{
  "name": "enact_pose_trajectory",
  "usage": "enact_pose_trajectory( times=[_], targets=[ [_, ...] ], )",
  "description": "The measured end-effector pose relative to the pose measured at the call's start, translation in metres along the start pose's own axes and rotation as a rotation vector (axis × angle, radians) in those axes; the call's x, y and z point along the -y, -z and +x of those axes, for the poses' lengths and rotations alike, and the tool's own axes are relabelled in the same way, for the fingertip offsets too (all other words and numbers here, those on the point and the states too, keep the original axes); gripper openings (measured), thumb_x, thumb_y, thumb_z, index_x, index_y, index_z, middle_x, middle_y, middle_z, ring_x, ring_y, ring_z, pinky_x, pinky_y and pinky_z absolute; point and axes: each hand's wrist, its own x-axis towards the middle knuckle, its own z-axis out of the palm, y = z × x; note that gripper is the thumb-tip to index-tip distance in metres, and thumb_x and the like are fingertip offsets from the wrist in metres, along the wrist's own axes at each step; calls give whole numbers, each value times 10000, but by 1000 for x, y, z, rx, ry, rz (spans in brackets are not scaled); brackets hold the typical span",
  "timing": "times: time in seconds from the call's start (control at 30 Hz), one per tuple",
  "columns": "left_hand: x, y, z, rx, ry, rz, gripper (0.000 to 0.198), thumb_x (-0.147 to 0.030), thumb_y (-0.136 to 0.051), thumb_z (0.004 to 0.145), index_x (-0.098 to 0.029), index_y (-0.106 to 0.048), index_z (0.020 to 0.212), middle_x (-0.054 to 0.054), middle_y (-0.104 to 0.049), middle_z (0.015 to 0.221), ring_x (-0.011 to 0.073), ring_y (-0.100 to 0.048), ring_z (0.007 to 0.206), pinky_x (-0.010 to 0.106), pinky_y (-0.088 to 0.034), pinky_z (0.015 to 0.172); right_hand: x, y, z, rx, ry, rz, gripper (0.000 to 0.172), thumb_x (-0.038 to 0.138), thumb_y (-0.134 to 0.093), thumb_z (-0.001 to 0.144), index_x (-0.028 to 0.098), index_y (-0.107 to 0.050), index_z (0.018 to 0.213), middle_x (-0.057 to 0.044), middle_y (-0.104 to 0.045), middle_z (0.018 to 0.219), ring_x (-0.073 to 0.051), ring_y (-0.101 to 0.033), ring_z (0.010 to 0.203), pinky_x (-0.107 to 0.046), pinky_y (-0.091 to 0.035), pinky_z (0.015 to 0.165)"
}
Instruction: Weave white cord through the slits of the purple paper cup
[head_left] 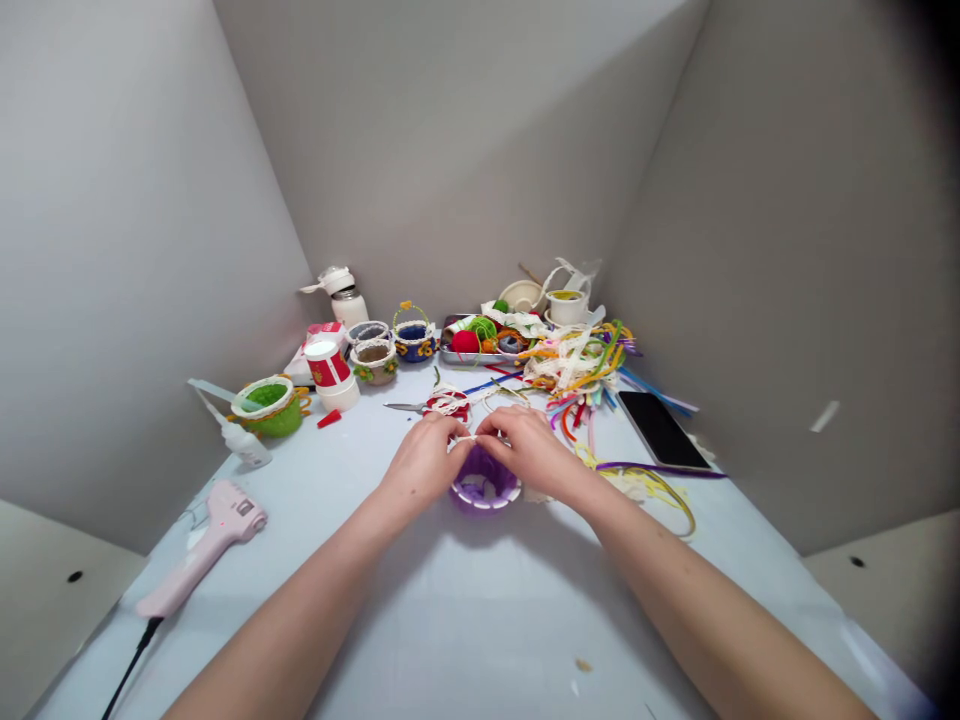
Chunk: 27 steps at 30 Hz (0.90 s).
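My left hand (426, 455) and my right hand (534, 452) meet over the far rim of a small purple cup (484, 497). Thumbs and fingertips pinch a thin white cord (466, 438) there, with both hands closed on it. White marks run along the cup's near rim, and purple material shows inside. My fingers hide the cup's far side. Just beyond my left hand lie red-handled scissors (450, 402), partly covered by white braided cord.
A pink glue gun (217, 540), a white glue bottle (244, 445) and a green basket (271, 412) stand left. Small decorated baskets (373, 362) and a yarn tray (487, 356) sit behind. Right are tangled pipe cleaners (577, 365) and a phone (664, 430).
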Motion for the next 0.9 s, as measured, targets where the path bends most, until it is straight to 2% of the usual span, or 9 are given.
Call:
enact_pose_trajectory(
  times=[0.13,0.27,0.33,0.5,0.63,0.73,0.9],
  targets=[
    [0,-1,0,-42,-16,-26,86,-208,-591,816,-183,-652,871,45,-674,944,207,-616,916,336,-477,882,3,1,0,12,-19,-6,116,208,-585,885,180,-687,840,-28,-703,890,-186,-567,902,-318,-338,827],
    [1,1,1,-17,-37,-35,93,-192,-594,808,-184,-664,869,51,-646,948,205,-605,917,344,-473,900,8,4,-4,31,-29,-20,102,210,-591,864,183,-687,842,-31,-702,874,-191,-568,887,-324,-335,820],
    [2,5,3,21,-94,-26,101,-204,-594,820,-193,-678,875,58,-622,971,214,-594,946,352,-468,901,11,6,-6,37,-31,-35,111,218,-585,858,184,-684,821,-32,-701,860,-197,-569,887,-333,-334,830],
    [7,18,18,141,-340,-33,99,-203,-597,833,-208,-693,854,54,-589,960,208,-561,972,326,-453,877,11,23,-7,36,-19,9,145,232,-562,853,196,-688,790,-26,-709,860,-190,-588,878,-307,-361,802],
    [12,28,30,311,-382,-110,102,-232,-589,850,-197,-684,841,48,-609,933,186,-564,922,298,-452,844,-2,38,-7,-34,-29,99,203,267,-500,891,197,-690,873,-34,-710,921,-174,-604,860,-264,-390,730],
    [15,31,32,412,-417,-192,137,-287,-578,876,-187,-662,834,47,-629,933,173,-574,898,292,-452,854,-10,42,-9,68,-59,130,220,287,-494,888,189,-690,870,-44,-704,892,-167,-602,804,-253,-397,693],
    [15,28,22,367,-432,-230,166,-289,-543,902,-178,-637,824,49,-623,896,170,-567,885,292,-450,844,-6,40,-13,275,-12,247,288,382,-471,904,182,-676,865,-12,-670,805,-137,-566,723,-231,-380,625]
  ],
)
